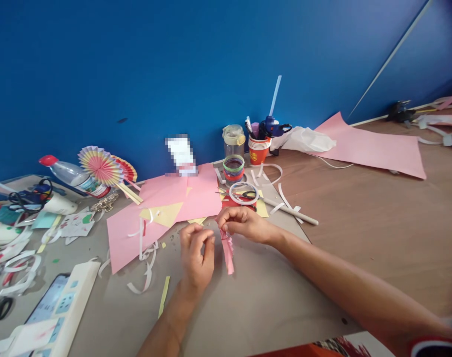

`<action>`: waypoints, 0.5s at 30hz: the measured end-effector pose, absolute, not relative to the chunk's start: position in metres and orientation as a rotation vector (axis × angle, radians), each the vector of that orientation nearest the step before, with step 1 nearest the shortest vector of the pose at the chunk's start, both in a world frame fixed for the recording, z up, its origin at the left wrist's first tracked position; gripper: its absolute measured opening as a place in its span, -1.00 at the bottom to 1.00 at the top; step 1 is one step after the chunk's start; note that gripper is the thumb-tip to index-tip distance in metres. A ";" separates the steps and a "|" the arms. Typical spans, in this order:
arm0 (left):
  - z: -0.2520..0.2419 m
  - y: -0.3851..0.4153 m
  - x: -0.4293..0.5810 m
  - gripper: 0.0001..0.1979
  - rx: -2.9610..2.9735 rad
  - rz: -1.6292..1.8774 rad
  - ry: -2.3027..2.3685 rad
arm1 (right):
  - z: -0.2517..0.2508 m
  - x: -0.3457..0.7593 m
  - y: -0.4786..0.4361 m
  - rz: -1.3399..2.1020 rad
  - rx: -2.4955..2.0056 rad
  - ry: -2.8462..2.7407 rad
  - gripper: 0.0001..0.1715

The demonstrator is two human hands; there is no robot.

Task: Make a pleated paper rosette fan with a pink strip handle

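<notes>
Pinched between the thumb and fingers of my right hand (242, 224) is the top of a folded pink paper strip (227, 253). It hangs down above the grey table mat, with a frilled right edge and a small red band near the top. My left hand (198, 253) is just left of the strip, thumb and fingers curled together; whatever they hold, if anything, is too small to make out. Behind my right hand lie black-handled scissors (250, 195) and a white tape ring (244, 194) on red and yellow paper. Pink paper sheets (199, 191) spread beyond both hands.
A clear jar (233, 148) and a red paper cup (259, 150) of tools stand by the blue wall. A pale stick (294, 212) lies to the right. Paper fans (101, 168), a plastic bottle (67, 171), a power strip (77, 297) and paper scraps crowd the left.
</notes>
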State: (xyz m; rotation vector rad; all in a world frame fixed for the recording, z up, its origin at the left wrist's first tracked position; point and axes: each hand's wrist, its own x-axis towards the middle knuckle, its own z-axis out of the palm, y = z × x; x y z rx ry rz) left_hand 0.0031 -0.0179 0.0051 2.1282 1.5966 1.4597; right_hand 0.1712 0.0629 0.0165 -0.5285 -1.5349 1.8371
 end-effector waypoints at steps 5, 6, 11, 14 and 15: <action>0.011 -0.017 0.008 -0.90 1.731 1.223 1.537 | 0.012 0.170 0.062 1.783 -0.513 -1.552 -0.81; 0.011 -0.016 0.010 -0.88 1.666 1.214 1.537 | 0.012 0.169 0.061 1.775 -0.502 -1.556 -0.80; 0.011 -0.014 0.016 -0.92 1.466 1.195 1.579 | 0.015 0.166 0.057 1.718 -0.495 -1.627 -0.84; 0.009 -0.014 0.016 -0.87 1.305 1.161 1.555 | 0.019 0.165 0.054 1.611 -0.524 -1.737 -0.92; 0.009 -0.014 0.016 -0.84 1.254 1.149 1.528 | 0.020 0.164 0.052 1.575 -0.527 -1.775 -0.93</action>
